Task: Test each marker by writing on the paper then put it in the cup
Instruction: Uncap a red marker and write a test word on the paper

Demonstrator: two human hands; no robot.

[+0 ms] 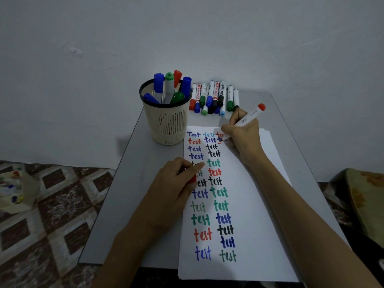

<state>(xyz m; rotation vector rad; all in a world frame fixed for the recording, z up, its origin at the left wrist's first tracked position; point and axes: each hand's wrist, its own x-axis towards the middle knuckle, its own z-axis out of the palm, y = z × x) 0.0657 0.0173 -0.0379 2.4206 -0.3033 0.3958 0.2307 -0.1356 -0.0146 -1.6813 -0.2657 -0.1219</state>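
We log cup (166,125) part-filled, row of markers (212,96) beside it judged untested; right hand (244,132) grips red marker (250,116) on paper (261,215), left hand (174,181) pinches red cap (193,179)

The right hand (244,133) hides the tip of the red marker (251,114) and some far words on the paper (259,225); the left hand (174,183) covers most of a red cap (193,179) and more words
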